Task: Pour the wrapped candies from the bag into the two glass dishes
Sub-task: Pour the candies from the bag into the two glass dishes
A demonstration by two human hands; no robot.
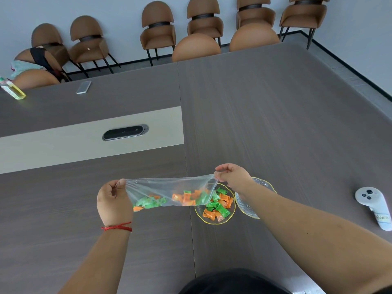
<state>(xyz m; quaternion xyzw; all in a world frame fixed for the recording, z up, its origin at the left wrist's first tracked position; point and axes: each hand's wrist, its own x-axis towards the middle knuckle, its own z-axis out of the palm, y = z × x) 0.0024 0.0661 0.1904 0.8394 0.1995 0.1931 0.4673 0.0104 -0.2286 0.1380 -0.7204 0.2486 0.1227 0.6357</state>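
Both forearms reach over the grey counter, and each hand pinches one end of the clear plastic bag: the left hand closes its fingers on the left end, the right hand grips the right corner. Green and orange wrapped candies lie partly inside the bag, partly in the near glass dish under its right end. The second dish, just right, looks empty. Pouring into the first dish seems half done; next the bag mouth should shift right, over the second dish.
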